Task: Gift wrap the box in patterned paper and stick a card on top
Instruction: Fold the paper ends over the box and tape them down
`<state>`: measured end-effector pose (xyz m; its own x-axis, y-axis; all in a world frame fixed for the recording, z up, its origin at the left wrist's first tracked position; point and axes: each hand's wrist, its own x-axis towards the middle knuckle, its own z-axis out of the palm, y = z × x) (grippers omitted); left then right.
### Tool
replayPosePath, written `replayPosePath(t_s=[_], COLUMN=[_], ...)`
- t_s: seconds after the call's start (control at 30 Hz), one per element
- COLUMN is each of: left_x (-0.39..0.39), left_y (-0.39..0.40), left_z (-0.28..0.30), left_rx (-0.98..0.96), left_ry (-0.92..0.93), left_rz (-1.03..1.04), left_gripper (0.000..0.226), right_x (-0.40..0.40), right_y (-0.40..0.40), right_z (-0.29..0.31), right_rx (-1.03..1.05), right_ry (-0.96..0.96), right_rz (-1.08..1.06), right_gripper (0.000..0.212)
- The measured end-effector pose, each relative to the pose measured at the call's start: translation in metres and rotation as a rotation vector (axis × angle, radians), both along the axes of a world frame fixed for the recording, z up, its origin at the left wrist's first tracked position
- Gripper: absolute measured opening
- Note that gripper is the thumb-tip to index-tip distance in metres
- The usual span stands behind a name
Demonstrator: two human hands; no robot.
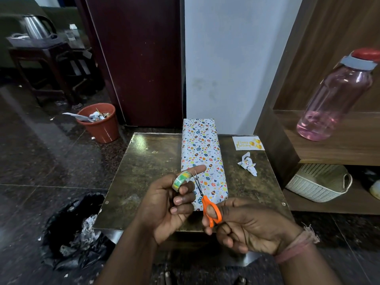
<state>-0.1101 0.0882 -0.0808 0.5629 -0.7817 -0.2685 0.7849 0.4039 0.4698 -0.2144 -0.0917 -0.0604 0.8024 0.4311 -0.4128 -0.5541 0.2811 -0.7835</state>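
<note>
A long box [202, 153] wrapped in white paper with coloured egg shapes lies lengthwise on the small brown table [144, 167]. A white birthday card [247, 143] lies flat at the table's back right. My left hand [170, 204] holds a green-yellow tape roll [181, 179] above the box's near end, index finger stretched out. My right hand [242, 225] grips orange-handled scissors [207, 204], blades pointing up beside the roll.
A crumpled paper scrap [248, 163] lies right of the box. A pink water bottle [337, 99] stands on the wooden shelf at right, a white basket [320, 182] below it. On the floor are an orange bin [100, 122] and a black bag [76, 233] of scraps.
</note>
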Motion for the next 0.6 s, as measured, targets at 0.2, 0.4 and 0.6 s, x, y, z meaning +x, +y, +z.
replayPosePath(t_s=[0.2,0.4,0.6], left_x=[-0.0039,-0.0055,-0.0048], left_y=[-0.0023,-0.0019,-0.001], left_z=[0.0016,0.0021,0.0022], left_rx=[0.058,-0.024,-0.004], left_ry=[0.024,-0.063,-0.086], left_rz=[0.008,-0.103,-0.111], left_gripper=[0.054,0.082,0.082], right_x=[0.001,0.0015,0.0009], right_y=[-0.0008,-0.0018,-0.0006], right_z=[-0.0026,-0.003,-0.0025], right_rx=[0.051,0.029,-0.002], right_ry=[-0.035,-0.053,-0.038], right_rz=[-0.028,-0.055,-0.097], right_gripper=[0.044,0.041,0.017])
